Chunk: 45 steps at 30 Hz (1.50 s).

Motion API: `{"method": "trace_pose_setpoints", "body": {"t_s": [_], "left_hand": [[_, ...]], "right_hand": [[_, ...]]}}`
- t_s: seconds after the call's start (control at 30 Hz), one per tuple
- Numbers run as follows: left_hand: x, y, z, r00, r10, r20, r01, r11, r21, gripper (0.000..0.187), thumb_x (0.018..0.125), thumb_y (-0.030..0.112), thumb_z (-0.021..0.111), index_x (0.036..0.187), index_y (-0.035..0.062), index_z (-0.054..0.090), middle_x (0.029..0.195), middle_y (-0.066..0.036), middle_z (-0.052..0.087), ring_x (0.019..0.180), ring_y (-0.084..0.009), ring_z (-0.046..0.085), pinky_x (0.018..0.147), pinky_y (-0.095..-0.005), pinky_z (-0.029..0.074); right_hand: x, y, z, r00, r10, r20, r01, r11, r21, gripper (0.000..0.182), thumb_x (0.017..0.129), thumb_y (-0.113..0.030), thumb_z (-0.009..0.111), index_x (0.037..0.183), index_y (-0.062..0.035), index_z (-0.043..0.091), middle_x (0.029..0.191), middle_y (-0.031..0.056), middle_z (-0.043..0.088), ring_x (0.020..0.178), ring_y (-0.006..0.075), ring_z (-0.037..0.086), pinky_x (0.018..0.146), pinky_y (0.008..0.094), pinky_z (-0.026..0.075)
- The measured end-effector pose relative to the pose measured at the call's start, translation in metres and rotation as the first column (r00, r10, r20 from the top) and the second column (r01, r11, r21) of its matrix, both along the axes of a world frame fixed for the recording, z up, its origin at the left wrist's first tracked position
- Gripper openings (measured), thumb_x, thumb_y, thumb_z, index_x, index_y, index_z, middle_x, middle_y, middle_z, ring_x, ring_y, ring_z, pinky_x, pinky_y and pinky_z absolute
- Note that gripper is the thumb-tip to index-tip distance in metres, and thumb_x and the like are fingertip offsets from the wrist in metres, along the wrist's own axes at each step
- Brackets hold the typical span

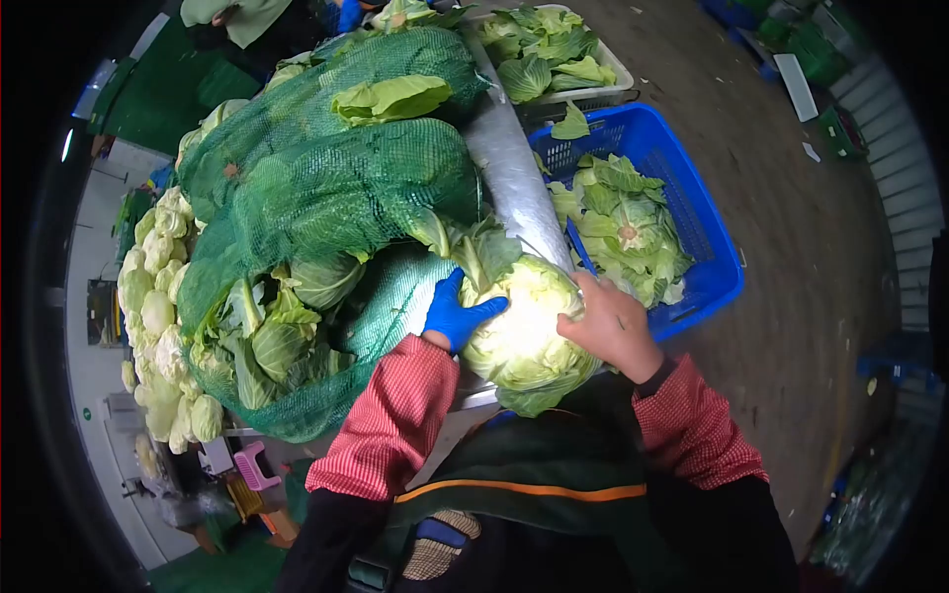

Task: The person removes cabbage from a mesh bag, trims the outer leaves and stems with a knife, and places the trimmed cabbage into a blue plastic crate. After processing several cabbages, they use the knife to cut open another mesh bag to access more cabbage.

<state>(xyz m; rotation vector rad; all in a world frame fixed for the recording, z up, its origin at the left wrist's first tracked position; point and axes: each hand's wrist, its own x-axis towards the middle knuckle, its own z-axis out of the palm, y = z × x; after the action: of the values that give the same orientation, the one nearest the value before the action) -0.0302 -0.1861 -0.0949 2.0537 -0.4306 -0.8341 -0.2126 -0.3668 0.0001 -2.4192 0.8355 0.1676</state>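
A trimmed pale green cabbage [524, 331] rests at the near end of the metal table, right in front of me. My left hand [459, 312], in a blue glove, grips its left side with the thumb over the top. Bare, my right hand [615, 326] holds the opposite side, thumb on the pale leaves and the other fingers bent at the edge, partly hidden. Loose outer leaves [484, 255] lie just behind the cabbage. To the left, a green mesh sack [356, 188] of cabbages covers much of the table, and some whole cabbages [287, 341] show at its opening.
A blue basket [700, 203] with cut leaves [633, 232] stands right of the metal table edge [514, 168]. Behind it is a white crate [618, 74] of leaves. Peeled cabbages [158, 306] are piled at far left. Another person's sleeve [242, 18] shows at the top.
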Motion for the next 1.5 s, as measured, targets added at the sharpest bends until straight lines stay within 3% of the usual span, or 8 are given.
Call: {"method": "trace_pose_setpoints", "body": {"t_s": [0.23, 0.37, 0.6, 0.8, 0.9, 1.1, 1.23, 1.5], "left_hand": [[-0.03, -0.018, 0.06, 0.926, -0.088, 0.366, 0.06, 0.994, 0.089, 0.097, 0.057, 0.047, 0.09, 0.131, -0.0012, 0.049, 0.117, -0.022, 0.05, 0.108, -0.0367, 0.054, 0.096, -0.0442, 0.046], [-0.018, -0.015, 0.058, 0.876, 0.033, -0.481, -0.143, 0.97, -0.194, 0.081, 0.075, 0.026, 0.083, 0.139, 0.002, 0.04, 0.128, -0.02, 0.053, 0.115, -0.0313, 0.058, 0.099, -0.0414, 0.048], [-0.027, 0.028, 0.002, 0.727, -0.045, -0.685, -0.34, 0.843, -0.416, 0.08, 0.08, 0.008, 0.074, 0.146, 0.0052, 0.031, 0.129, -0.016, 0.056, 0.115, -0.0296, 0.059, 0.098, -0.0428, 0.048], [-0.036, 0.05, 0.039, 0.681, 0.004, -0.732, -0.541, 0.676, -0.5, 0.075, 0.081, 0.016, 0.071, 0.145, 0.0067, 0.032, 0.132, -0.016, 0.054, 0.118, -0.0297, 0.056, 0.099, -0.0447, 0.048], [-0.035, 0.047, 0.04, 0.747, 0.184, -0.638, -0.612, 0.563, -0.554, 0.08, 0.083, 0.011, 0.07, 0.148, 0.01, 0.023, 0.137, -0.016, 0.047, 0.122, -0.0306, 0.052, 0.101, -0.0445, 0.046], [-0.078, 0.034, 0.029, 0.841, 0.377, -0.388, -0.527, 0.735, -0.426, 0.079, 0.079, 0.009, 0.076, 0.141, 0.0118, 0.026, 0.132, -0.014, 0.045, 0.116, -0.0258, 0.051, 0.098, -0.0393, 0.046], [-0.032, 0.05, 0.027, 0.967, 0.059, -0.247, -0.163, 0.891, -0.425, 0.058, 0.086, 0.015, 0.068, 0.133, 0.0106, 0.035, 0.125, -0.012, 0.049, 0.109, -0.0237, 0.056, 0.086, -0.039, 0.054], [-0.025, -0.012, 0.032, 0.801, 0.045, -0.596, -0.351, 0.843, -0.408, 0.087, 0.075, 0.007, 0.08, 0.146, 0.0031, 0.03, 0.131, -0.017, 0.053, 0.116, -0.0294, 0.057, 0.095, -0.0417, 0.051]], "right_hand": [[-0.017, -0.029, -0.031, 0.985, -0.126, 0.117, 0.115, 0.989, 0.097, 0.05, 0.074, -0.024, 0.064, 0.117, -0.0007, 0.056, 0.089, 0.0251, 0.066, 0.085, 0.0419, 0.064, 0.076, 0.0489, 0.051], [-0.009, -0.031, -0.035, 0.985, -0.075, 0.157, 0.062, 0.994, 0.087, 0.052, 0.073, -0.019, 0.065, 0.121, -0.0023, 0.055, 0.091, 0.0262, 0.066, 0.087, 0.0438, 0.063, 0.076, 0.0501, 0.05], [-0.007, -0.079, -0.067, 0.898, -0.44, -0.017, 0.389, 0.773, 0.501, 0.043, 0.074, -0.012, 0.063, 0.116, -0.003, 0.057, 0.089, 0.0212, 0.066, 0.077, 0.0325, 0.066, 0.07, 0.0399, 0.051], [-0.009, -0.139, -0.131, 0.892, -0.307, 0.331, 0.378, 0.908, -0.178, 0.029, 0.08, -0.013, 0.065, 0.106, -0.0044, 0.054, 0.085, 0.0172, 0.062, 0.066, 0.0339, 0.061, 0.057, 0.041, 0.05], [0.005, -0.116, -0.053, 0.945, -0.18, 0.273, 0.285, 0.863, -0.418, 0.039, 0.083, -0.028, 0.068, 0.111, -0.0052, 0.055, 0.093, 0.0199, 0.062, 0.076, 0.0424, 0.061, 0.064, 0.0442, 0.051], [0.018, -0.001, -0.05, 0.941, -0.197, 0.275, 0.132, 0.962, 0.239, 0.073, 0.082, -0.053, 0.066, 0.133, -0.0035, 0.048, 0.115, 0.0261, 0.06, 0.105, 0.04, 0.06, 0.091, 0.0449, 0.047], [-0.003, -0.03, -0.055, 0.96, -0.109, 0.257, 0.029, 0.954, 0.297, 0.074, 0.08, -0.053, 0.068, 0.137, -0.0116, 0.048, 0.117, 0.0229, 0.06, 0.109, 0.038, 0.059, 0.092, 0.0433, 0.047], [-0.019, -0.019, -0.023, 0.951, -0.017, 0.309, 0.013, 1.0, 0.015, 0.035, 0.092, -0.032, 0.057, 0.121, -0.0113, 0.056, 0.098, 0.0193, 0.06, 0.088, 0.0394, 0.062, 0.075, 0.0477, 0.05]]}}
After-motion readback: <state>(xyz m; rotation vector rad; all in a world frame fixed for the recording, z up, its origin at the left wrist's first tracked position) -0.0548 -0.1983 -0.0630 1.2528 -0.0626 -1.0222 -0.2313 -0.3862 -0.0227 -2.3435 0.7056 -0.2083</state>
